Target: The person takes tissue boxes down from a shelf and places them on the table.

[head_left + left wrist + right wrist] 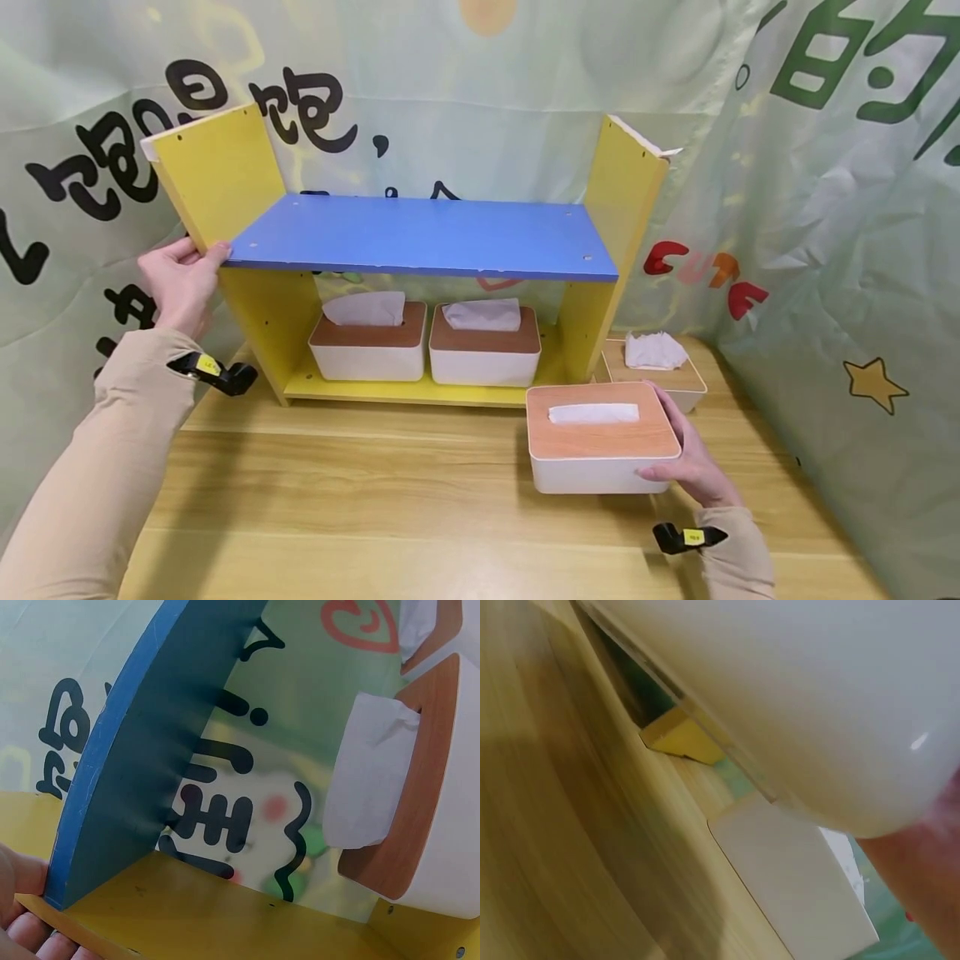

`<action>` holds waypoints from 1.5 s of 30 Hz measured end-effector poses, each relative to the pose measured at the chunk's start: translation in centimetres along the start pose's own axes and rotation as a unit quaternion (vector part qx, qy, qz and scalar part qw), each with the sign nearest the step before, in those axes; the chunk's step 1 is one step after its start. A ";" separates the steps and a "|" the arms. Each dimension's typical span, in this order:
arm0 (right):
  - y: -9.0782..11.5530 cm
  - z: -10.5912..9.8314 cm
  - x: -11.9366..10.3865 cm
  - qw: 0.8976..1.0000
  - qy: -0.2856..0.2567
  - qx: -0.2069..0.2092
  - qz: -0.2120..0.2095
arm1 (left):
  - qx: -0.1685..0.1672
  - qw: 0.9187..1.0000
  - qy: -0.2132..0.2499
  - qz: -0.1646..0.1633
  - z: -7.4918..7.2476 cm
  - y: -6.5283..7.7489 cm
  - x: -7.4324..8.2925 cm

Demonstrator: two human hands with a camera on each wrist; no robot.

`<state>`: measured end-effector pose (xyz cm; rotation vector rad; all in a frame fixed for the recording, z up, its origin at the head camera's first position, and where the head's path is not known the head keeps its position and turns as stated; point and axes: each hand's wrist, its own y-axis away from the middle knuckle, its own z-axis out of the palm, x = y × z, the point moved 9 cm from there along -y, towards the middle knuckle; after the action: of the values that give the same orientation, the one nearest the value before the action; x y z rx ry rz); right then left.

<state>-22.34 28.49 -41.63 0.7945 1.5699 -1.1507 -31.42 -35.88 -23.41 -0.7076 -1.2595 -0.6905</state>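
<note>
My left hand (180, 279) grips the left yellow side panel of a small shelf (423, 237), its thumb at the front corner of the blue board. With my right hand (693, 458) I hold a tissue box (600, 475) by its right end; it has a white body, a wood-look lid and a white tissue in the slot. In the right wrist view its white underside (802, 697) hangs above the tabletop. Two similar tissue boxes, one left (367, 362) and one right (483, 367), stand side by side on the yellow bottom board.
Another tissue box (686, 379) with a lighter lid stands on the wooden table (360, 500), just right of the shelf. A printed cloth (465, 100) hangs behind and at both sides. Black devices are strapped to both wrists.
</note>
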 end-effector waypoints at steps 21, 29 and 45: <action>2.0 -3.1 -0.2 0.998 0.051 0.006 0.026 | -0.005 1.000 -0.012 0.001 0.1 0.0 -0.4; 3.0 -5.1 -0.6 0.997 0.070 0.009 0.025 | -0.004 1.000 -0.017 0.002 0.0 0.1 -0.3; 4.6 -9.6 1.1 0.989 0.108 -0.013 0.104 | -0.006 1.000 0.010 -0.005 0.2 0.3 0.0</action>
<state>-21.73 39.05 -43.50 1.0688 1.6290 -0.9152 -31.32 -35.57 -23.37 -0.7028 -1.2425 -0.7114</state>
